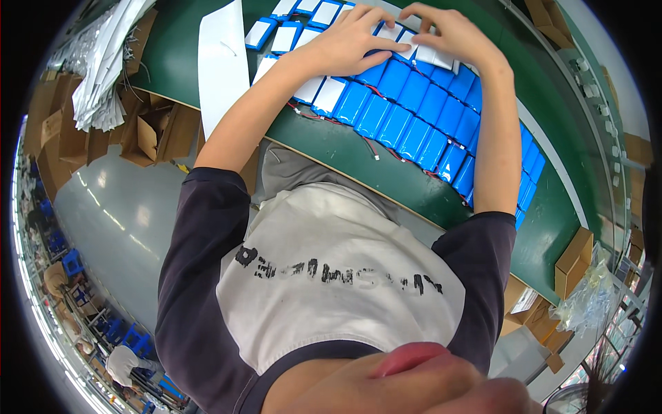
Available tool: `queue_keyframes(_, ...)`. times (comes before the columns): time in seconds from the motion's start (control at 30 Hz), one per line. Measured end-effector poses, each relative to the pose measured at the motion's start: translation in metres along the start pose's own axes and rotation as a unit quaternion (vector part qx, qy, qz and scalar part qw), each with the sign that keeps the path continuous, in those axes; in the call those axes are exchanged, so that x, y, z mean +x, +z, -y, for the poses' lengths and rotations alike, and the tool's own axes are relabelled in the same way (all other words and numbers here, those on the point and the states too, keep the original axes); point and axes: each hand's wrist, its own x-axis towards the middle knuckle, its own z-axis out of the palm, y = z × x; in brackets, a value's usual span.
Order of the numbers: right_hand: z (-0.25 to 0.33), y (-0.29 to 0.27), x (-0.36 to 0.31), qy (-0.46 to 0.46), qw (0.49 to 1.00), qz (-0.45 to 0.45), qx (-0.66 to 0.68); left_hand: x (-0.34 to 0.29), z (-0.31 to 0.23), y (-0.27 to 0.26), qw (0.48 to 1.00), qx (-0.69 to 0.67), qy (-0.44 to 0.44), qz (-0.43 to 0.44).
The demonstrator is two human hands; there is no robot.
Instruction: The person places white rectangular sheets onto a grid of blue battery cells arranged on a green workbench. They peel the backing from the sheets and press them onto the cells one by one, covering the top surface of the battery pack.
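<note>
Matte white shirt (338, 234) nearest; left fingers (392, 45) spread over glossy blue rectangular packs (394, 80); right fingers (425, 11) curled, grip unclear.

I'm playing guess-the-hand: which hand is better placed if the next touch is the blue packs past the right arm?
Probably the right hand: it's nearer those blue packs. The left hand is farther left, and the right forearm lies between it and them.

Nearside of the blue packs (394, 123), bare worktop (331, 145) leaves passage, though a wire lead (376, 157) pokes in; above the packs, forearms (496, 138) obstruct.
</note>
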Motion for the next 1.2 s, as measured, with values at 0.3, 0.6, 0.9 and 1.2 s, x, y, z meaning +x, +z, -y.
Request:
queue_keyframes(0.3, 0.022, -0.058, -0.017, 0.01, 0.997, -0.004, 0.081, 0.014, 0.01, 0.007, 0.998, 0.031, 0.029, 0.052)
queue_keyframes(0.6, -0.004, -0.032, -0.017, 0.019, 0.99, 0.071, 0.117, 0.012, 0.007, 0.016, 0.995, 0.079, 0.056, 0.039)
queue_keyframes(0.9, 0.015, -0.048, -0.022, 0.024, 1.0, 0.013, -0.003, 0.015, 0.004, 0.014, 0.986, 0.121, 0.086, 0.069)
queue_keyframes(1.2, 0.021, -0.071, -0.054, 0.057, 0.994, 0.01, 0.093, 0.047, 0.003, 0.024, 0.988, 0.081, 0.087, 0.098)
